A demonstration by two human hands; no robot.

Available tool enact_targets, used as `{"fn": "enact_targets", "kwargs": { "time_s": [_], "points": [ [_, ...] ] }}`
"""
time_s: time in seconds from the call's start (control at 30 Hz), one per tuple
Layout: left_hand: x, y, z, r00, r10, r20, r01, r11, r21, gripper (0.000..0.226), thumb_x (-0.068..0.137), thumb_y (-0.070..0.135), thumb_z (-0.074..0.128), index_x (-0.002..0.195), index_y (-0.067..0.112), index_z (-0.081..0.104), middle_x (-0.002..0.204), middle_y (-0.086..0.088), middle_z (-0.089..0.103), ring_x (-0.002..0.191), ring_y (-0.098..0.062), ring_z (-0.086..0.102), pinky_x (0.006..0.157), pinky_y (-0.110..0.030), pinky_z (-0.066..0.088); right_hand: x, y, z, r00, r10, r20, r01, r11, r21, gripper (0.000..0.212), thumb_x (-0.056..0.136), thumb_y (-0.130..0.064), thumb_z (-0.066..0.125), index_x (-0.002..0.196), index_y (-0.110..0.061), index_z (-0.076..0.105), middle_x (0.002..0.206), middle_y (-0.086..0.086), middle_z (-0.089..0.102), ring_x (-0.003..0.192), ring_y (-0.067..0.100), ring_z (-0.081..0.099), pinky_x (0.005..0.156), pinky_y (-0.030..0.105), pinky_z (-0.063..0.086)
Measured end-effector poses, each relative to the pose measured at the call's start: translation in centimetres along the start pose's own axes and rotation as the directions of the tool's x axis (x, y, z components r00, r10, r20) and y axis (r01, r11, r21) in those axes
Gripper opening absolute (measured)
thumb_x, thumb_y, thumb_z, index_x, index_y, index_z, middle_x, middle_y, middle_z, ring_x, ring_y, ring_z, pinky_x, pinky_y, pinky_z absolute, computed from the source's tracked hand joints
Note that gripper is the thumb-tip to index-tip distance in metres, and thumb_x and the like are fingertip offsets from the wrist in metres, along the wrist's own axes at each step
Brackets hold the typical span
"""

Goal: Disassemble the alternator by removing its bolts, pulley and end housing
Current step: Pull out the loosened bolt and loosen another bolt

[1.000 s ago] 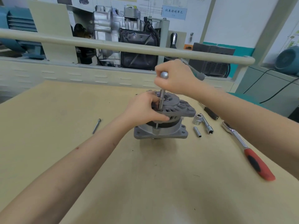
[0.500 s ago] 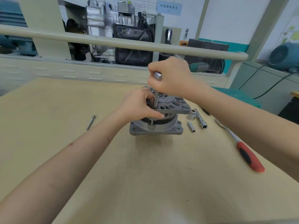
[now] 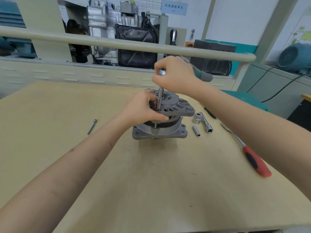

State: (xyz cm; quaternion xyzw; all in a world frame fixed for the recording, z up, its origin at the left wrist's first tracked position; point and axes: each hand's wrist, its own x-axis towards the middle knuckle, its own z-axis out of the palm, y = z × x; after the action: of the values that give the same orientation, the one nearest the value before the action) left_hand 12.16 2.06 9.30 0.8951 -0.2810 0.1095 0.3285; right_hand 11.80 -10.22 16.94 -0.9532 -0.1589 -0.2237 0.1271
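The alternator [image 3: 162, 121] stands in the middle of the frame on the tan worktop [image 3: 151, 182], with its wide flat base down and its dark grey end housing [image 3: 176, 106] on top. The left hand [image 3: 143, 109] wraps around the left side of the end housing and holds it, with the thumb lying along the rim.

The right hand [image 3: 175, 74] is just above the alternator. Its fingers are curled tight around the top of a socket wrench [image 3: 160, 91], whose thin shaft goes straight down onto the top of the housing. A grey grip sticks out to the right of that hand.

One long bolt [image 3: 91, 126] lies alone on the worktop, to the left of the alternator and well apart from it. Just right of the alternator lie some silver sockets [image 3: 196, 130]. Further right lies a ratchet with a red handle [image 3: 256, 162], partly hidden under the right arm.
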Motion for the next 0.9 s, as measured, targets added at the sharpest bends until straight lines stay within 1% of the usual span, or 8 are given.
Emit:
{"fn": "enact_targets", "kwargs": {
  "time_s": [0.13,0.2,0.4,0.57,0.67,0.73,0.83,0.9],
  "points": [
    [0.0,0.2,-0.1,1.0,-0.025,-0.006,0.025,1.0,-0.002,0.048,0.06,0.04,0.08,0.054,0.012,0.041,0.085,-0.008,0.059,0.066,-0.015,0.048,0.054,-0.03,0.032,-0.6,-0.1,-0.3,0.998,0.058,-0.03,-0.058,0.998,0.001,0.028,0.079,-0.026,0.054,0.054,-0.024,0.041,0.051,-0.004,0.035,0.051,0.008,0.034,0.052,0.024,0.027],
    [-0.1,0.2,-0.2,1.0,-0.024,-0.012,0.024,1.0,-0.009,0.049,0.059,0.039,0.081,0.052,0.014,0.039,0.089,-0.011,0.061,0.07,-0.022,0.052,0.058,-0.033,0.036,-0.7,-0.3,-0.4,0.996,0.088,-0.032,-0.088,0.996,0.023,0.027,0.078,-0.027,0.054,0.054,-0.024,0.042,0.049,-0.005,0.035,0.05,0.009,0.034,0.051,0.024,0.026],
    [-0.1,0.0,0.0,0.999,-0.016,-0.03,0.015,1.0,-0.017,0.049,0.059,0.041,0.08,0.051,0.016,0.039,0.091,-0.009,0.06,0.075,-0.027,0.055,0.06,-0.036,0.041,-0.9,-0.2,0.3,0.981,0.17,-0.091,-0.162,0.983,0.088,0.015,0.076,-0.028,0.055,0.062,-0.023,0.051,0.051,-0.007,0.039,0.053,0.007,0.037,0.053,0.024,0.028],
    [-0.3,0.1,0.0,0.999,-0.014,-0.032,0.013,1.0,-0.02,0.046,0.059,0.043,0.08,0.054,0.014,0.044,0.073,0.001,0.049,0.063,-0.018,0.045,0.051,-0.03,0.031,-1.2,-0.4,0.6,0.965,0.192,-0.178,-0.181,0.981,0.076,0.012,0.078,-0.031,0.054,0.067,-0.025,0.054,0.054,-0.009,0.043,0.055,0.005,0.039,0.052,0.022,0.026],
    [0.0,-0.2,-0.1,1.0,-0.009,-0.014,0.009,0.999,-0.031,0.046,0.06,0.042,0.08,0.07,0.001,0.06,0.095,-0.006,0.061,0.078,-0.025,0.056,0.065,-0.041,0.045,-0.7,-0.9,0.8,0.971,0.155,-0.184,-0.155,0.988,0.014,0.018,0.08,-0.031,0.052,0.064,-0.026,0.047,0.054,-0.009,0.042,0.058,0.01,0.042,0.051,0.023,0.024],
    [0.2,-0.2,-0.1,1.0,0.0,-0.005,0.0,1.0,-0.029,0.049,0.061,0.041,0.079,0.074,-0.002,0.06,0.103,-0.008,0.061,0.083,-0.027,0.057,0.071,-0.044,0.047,-0.1,-0.8,0.8,0.976,0.131,-0.176,-0.133,0.991,0.001,0.025,0.082,-0.03,0.05,0.059,-0.025,0.041,0.055,-0.008,0.042,0.063,0.014,0.044,0.054,0.025,0.027],
    [0.4,-0.6,-0.1,1.0,0.001,0.013,-0.001,0.999,-0.032,0.049,0.061,0.041,0.079,0.074,-0.003,0.06,0.098,-0.008,0.06,0.073,-0.023,0.055,0.06,-0.036,0.042,-0.1,-1.0,1.2,0.977,0.086,-0.196,-0.088,0.996,-0.003,0.03,0.084,-0.029,0.05,0.057,-0.025,0.037,0.054,-0.008,0.039,0.063,0.015,0.045,0.057,0.027,0.03],
    [0.1,-0.9,-0.3,1.0,-0.007,0.019,0.007,0.999,-0.035,0.051,0.06,0.041,0.079,0.082,-0.003,0.064,0.083,-0.002,0.059,0.063,-0.016,0.048,0.053,-0.028,0.035,-0.9,-1.0,1.7,0.963,-0.04,-0.267,0.025,0.998,-0.059,0.025,0.084,-0.029,0.05,0.062,-0.022,0.042,0.05,-0.009,0.035,0.058,0.015,0.043,0.054,0.027,0.03]
  ]
}}
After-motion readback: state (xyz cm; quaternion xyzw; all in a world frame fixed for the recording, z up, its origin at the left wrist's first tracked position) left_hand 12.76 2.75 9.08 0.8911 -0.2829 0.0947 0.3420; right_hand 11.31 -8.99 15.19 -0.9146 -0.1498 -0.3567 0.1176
